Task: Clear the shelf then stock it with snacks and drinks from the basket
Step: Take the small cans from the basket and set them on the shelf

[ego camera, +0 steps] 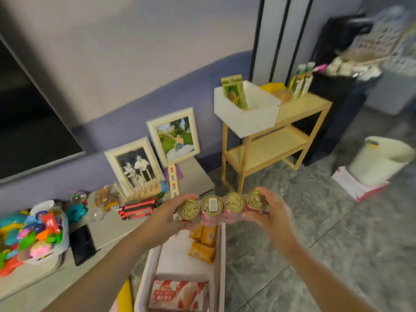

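A two-tone wall (139, 70) — pale above, purple below — meets a grey marbled tile floor (315, 233) in dim light.

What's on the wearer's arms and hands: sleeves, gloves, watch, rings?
Nothing worn that shows. Both forearms are bare up to the frame edge, no sleeve in sight. The left hand and right hand are bare: no gloves, watch, bracelet or visible rings. The frame is somewhat blurred, so fine details could be missed.

On the low bench (195, 176) to your left you see two picture frames (173, 136) leaning on the wall, a red toy bus (137, 209), and a tub of toys (38, 235). White bucket (380, 159) at right.
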The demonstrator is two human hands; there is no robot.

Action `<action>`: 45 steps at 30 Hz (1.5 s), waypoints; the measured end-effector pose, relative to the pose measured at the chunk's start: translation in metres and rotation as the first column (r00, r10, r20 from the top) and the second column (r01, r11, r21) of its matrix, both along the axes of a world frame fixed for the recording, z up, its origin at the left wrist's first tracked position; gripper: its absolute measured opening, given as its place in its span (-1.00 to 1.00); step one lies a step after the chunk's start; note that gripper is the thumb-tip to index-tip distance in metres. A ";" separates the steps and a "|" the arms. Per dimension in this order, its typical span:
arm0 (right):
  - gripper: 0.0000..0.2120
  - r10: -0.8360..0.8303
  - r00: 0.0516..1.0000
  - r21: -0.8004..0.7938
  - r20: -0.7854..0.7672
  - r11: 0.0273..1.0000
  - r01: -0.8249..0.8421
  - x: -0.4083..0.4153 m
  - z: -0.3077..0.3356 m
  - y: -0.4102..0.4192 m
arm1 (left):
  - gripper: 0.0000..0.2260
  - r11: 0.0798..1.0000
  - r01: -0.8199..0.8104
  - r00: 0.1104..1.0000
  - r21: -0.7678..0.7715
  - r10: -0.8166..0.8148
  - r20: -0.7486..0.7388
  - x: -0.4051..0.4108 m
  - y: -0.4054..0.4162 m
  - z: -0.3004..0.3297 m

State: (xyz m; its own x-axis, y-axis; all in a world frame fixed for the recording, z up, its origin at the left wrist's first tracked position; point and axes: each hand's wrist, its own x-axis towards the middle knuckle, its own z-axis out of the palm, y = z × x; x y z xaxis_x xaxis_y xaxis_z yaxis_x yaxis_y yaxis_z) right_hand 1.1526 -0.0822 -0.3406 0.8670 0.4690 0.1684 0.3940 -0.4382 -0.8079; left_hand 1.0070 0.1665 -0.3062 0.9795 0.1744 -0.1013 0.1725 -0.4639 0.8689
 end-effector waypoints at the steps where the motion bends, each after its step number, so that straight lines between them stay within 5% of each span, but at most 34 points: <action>1: -0.48 -0.011 1.000 -0.002 0.024 1.000 0.011 0.003 0.022 -0.007 | -0.49 1.000 0.028 1.000 0.008 -0.028 0.005 0.009 -0.002 0.020; 8: -0.44 -0.059 0.994 0.012 0.097 0.998 0.058 0.042 0.145 -0.064 | -0.53 0.983 0.182 0.980 -0.016 -0.180 0.081 0.078 -0.043 0.135; 16: -0.50 -0.125 0.981 -0.004 0.147 0.992 0.127 0.138 0.208 -0.138 | -0.48 0.957 0.287 0.955 -0.049 -0.282 0.088 0.204 -0.098 0.178; 27: -0.53 -0.091 0.985 -0.060 0.148 0.993 0.101 0.361 0.236 -0.203 | -0.45 0.969 0.245 0.961 0.012 -0.245 0.131 0.417 -0.170 0.188; 45: -0.47 -0.062 0.978 -0.246 0.197 0.963 0.111 0.708 0.207 -0.161 | -0.45 0.986 0.160 0.977 0.053 -0.165 0.138 0.746 -0.138 0.149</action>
